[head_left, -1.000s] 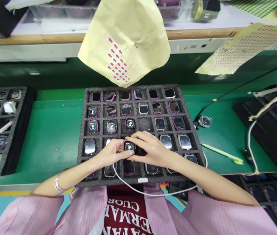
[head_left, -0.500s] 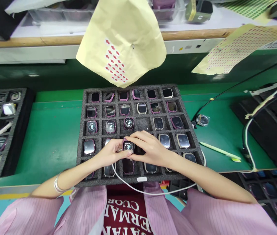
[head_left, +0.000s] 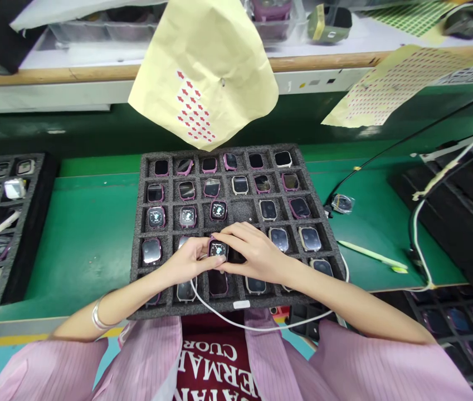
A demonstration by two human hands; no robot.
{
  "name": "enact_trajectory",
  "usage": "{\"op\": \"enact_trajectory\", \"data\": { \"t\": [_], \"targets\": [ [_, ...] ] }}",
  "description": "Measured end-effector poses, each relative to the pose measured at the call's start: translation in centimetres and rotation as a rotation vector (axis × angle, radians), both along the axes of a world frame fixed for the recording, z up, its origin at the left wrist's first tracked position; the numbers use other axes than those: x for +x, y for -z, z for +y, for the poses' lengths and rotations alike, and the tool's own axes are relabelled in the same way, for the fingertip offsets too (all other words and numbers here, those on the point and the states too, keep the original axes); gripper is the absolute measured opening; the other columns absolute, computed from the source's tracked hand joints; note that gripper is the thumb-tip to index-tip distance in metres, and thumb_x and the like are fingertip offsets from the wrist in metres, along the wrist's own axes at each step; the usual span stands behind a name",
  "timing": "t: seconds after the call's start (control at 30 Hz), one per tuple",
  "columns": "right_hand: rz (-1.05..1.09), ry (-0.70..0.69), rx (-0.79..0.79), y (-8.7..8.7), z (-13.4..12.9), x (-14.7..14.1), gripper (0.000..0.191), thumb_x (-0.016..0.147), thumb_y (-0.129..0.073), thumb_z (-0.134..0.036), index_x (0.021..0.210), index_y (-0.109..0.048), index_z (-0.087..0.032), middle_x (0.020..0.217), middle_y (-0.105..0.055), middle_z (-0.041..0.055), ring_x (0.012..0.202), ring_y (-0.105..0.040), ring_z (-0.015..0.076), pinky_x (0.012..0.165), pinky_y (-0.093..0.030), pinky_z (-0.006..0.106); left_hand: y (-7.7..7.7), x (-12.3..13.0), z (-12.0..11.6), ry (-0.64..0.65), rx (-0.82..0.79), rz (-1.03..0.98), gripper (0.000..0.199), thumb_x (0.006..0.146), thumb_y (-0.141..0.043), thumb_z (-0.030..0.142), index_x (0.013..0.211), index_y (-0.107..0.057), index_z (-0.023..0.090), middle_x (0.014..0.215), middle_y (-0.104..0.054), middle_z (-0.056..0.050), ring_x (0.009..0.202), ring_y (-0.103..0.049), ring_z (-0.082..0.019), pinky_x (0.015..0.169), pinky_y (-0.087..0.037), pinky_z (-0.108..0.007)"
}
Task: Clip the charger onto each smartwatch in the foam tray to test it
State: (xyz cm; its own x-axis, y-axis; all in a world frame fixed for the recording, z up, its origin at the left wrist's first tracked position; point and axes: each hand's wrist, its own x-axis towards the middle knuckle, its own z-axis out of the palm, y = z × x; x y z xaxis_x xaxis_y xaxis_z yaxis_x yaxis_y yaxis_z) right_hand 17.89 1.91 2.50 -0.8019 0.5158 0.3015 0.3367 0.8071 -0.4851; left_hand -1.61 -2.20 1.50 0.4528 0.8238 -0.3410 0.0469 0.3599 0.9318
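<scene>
Between my two hands is a smartwatch with a purple case and a lit dial, held just above the foam tray. My left hand grips its left side, thumb at the lower edge of the screen. Fingers of my right hand pinch its right side and top edge. A white cable runs from beneath my left hand and loops to the right; its end is hidden. Several watches sit in the tray's compartments, three with lit dials in the third row, including one right above my hands.
Another foam tray of watches stands at the left. On the green table at right lie a light green pen and a small bagged coil. Yellow sticker sheets hang from the shelf edge. Dark trays sit lower right.
The view has shifted slightly. Both hands keep their hold on the watch, with no clear change in the tray.
</scene>
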Motion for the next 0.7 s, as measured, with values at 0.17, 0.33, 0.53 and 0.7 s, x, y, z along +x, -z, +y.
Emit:
{"op": "enact_trajectory", "data": {
  "t": [0.17,0.33,0.53,0.7],
  "targets": [
    [0.011,-0.002,-0.007,0.07,0.02,-0.01,0.044,0.085,-0.064,-0.037,0.120,-0.055,-0.010,0.102,-0.063,0.0130,0.092,-0.059,0.0255,0.080,-0.047,0.041,-0.15,0.03,0.02,0.001,-0.011,-0.019,0.026,0.077,-0.067,0.035,0.082,-0.058,0.012,0.073,-0.055,-0.001,0.067,-0.050,-0.013,0.061,-0.041,-0.025],
    [0.007,-0.003,0.003,0.00,0.03,0.00,0.044,0.084,-0.066,-0.037,0.117,-0.056,-0.009,0.102,-0.062,0.0139,0.092,-0.059,0.0261,0.081,-0.047,0.041,-0.22,0.05,0.04,-0.011,-0.019,-0.017,0.026,0.077,-0.068,0.035,0.079,-0.058,0.012,0.070,-0.058,0.000,0.063,-0.052,-0.012,0.060,-0.043,-0.025],
    [0.037,-0.002,-0.047,0.36,0.12,0.00,0.046,0.084,-0.067,-0.037,0.118,-0.056,-0.010,0.100,-0.061,0.0135,0.092,-0.058,0.0252,0.080,-0.049,0.040,-0.50,0.14,0.10,-0.010,-0.055,-0.045,0.024,0.077,-0.068,0.032,0.082,-0.058,0.012,0.073,-0.060,-0.002,0.067,-0.056,-0.014,0.063,-0.045,-0.025],
    [0.063,0.005,-0.094,0.61,0.13,-0.01,0.047,0.084,-0.066,-0.036,0.122,-0.054,-0.012,0.101,-0.061,0.0130,0.093,-0.058,0.0252,0.081,-0.050,0.042,-0.54,0.13,0.14,-0.029,-0.079,-0.061,0.025,0.076,-0.070,0.032,0.083,-0.058,0.011,0.074,-0.059,-0.001,0.068,-0.055,-0.013,0.064,-0.044,-0.025]
  ]
}}
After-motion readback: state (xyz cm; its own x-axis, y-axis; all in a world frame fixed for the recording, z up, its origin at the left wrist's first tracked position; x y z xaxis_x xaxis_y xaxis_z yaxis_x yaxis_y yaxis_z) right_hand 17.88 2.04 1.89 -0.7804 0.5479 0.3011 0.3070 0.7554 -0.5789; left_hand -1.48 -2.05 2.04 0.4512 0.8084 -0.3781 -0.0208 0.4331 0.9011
